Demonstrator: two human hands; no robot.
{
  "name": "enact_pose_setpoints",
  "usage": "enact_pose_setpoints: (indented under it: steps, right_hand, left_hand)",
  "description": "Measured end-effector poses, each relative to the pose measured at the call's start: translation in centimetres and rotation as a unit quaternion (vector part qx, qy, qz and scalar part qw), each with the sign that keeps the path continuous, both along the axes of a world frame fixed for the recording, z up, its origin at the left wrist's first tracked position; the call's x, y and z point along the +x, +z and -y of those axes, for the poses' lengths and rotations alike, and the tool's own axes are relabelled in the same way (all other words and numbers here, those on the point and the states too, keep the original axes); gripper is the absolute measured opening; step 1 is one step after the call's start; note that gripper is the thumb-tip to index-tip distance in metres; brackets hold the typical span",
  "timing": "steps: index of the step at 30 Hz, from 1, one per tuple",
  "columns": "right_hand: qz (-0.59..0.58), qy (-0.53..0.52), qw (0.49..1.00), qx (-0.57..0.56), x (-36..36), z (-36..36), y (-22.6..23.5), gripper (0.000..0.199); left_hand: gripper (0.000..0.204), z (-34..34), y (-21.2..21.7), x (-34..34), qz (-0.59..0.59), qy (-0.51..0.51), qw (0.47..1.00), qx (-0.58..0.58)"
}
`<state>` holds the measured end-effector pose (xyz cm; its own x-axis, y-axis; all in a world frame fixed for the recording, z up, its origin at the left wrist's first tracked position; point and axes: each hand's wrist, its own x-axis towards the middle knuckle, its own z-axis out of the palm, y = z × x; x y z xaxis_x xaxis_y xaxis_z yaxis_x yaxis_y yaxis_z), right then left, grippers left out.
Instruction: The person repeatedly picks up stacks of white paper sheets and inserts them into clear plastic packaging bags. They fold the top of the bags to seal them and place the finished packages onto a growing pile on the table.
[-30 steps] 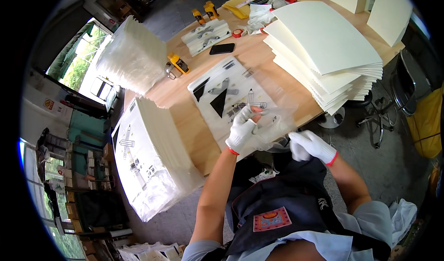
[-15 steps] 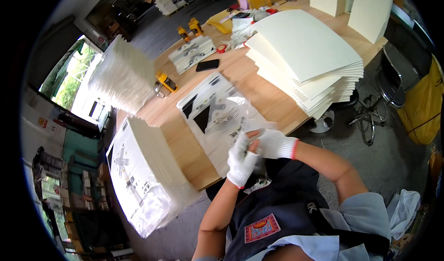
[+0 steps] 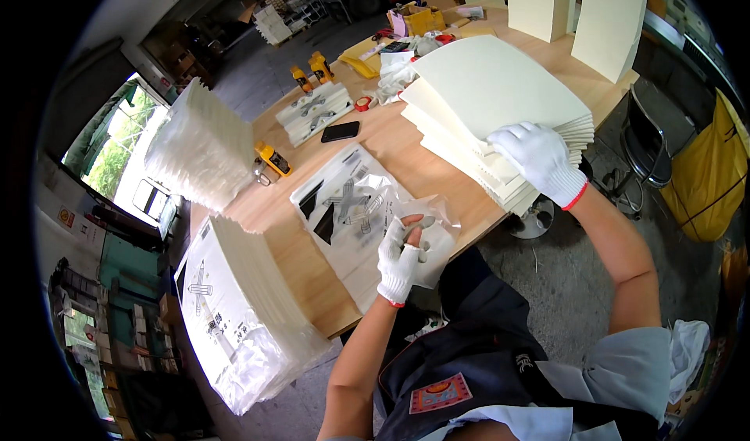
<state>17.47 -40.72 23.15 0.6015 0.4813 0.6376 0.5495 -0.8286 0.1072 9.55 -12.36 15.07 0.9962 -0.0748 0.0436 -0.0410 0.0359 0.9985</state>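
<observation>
Head view: with the right hand [image 3: 533,158] now moved to the card stack [image 3: 501,85], loosely bent, grip unclear, the bag [image 3: 369,207] is held only by the left hand [image 3: 400,263], fingers curled.

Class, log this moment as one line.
left hand: at printed plastic film; right hand: on cream sheet stack; black phone: on table

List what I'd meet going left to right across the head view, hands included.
Tall translucent plastic stack → nearest yellow bottle → black phone → left gloved hand → right gloved hand → black chair → yellow sack.
</observation>
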Motion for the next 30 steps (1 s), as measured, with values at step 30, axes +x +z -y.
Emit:
enact_pose_setpoints:
  steps: [30]
  right_hand:
    - [-0.443, 0.096, 0.784, 0.424, -9.4, -8.1, -8.5, 0.041]
  left_hand:
    - [0.085, 0.5, 8.2, -3.7, -0.070, -0.209, 0.957, 0.189]
